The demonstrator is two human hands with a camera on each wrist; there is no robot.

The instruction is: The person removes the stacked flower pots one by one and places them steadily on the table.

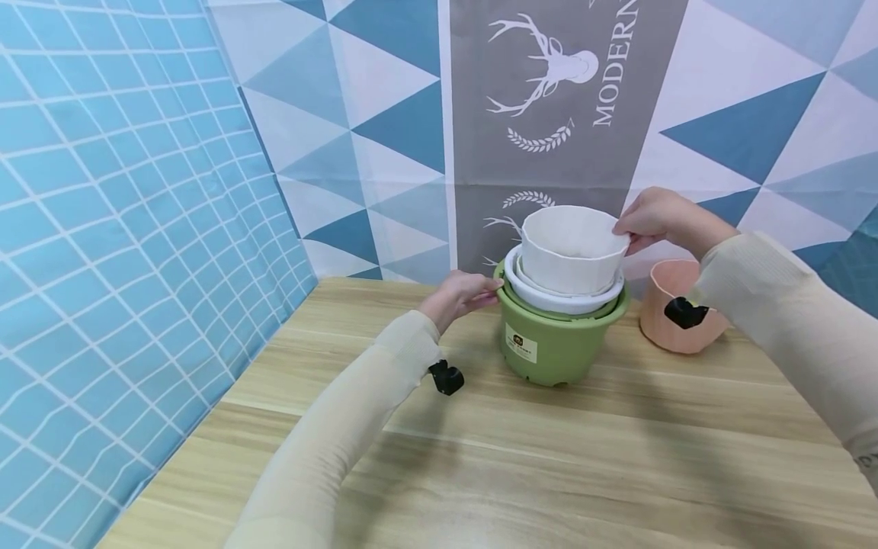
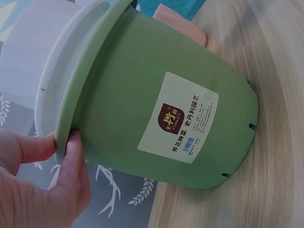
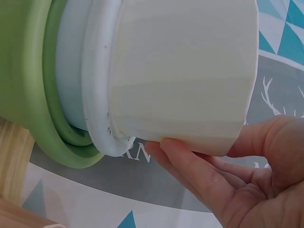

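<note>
A green pot [image 1: 552,347] with a label stands upright on the table, with white pots nested in it. On top, a faceted white pot [image 1: 572,263] rises out of a round white rim [image 1: 562,303]. The left hand [image 1: 463,297] pinches the green pot's rim at its left side; in the left wrist view, thumb and fingers [image 2: 71,166] close on that rim. The right hand [image 1: 655,221] pinches the faceted white pot's upper edge at the right. In the right wrist view that hand [image 3: 228,175] has its fingers along the faceted pot's outer wall [image 3: 185,71].
A pink pot [image 1: 675,332] stands on the wooden table [image 1: 521,473] to the right of the green pot, partly behind the right sleeve. A patterned cloth [image 1: 384,137] hangs behind the table, and a blue gridded cloth [image 1: 123,229] is at the left.
</note>
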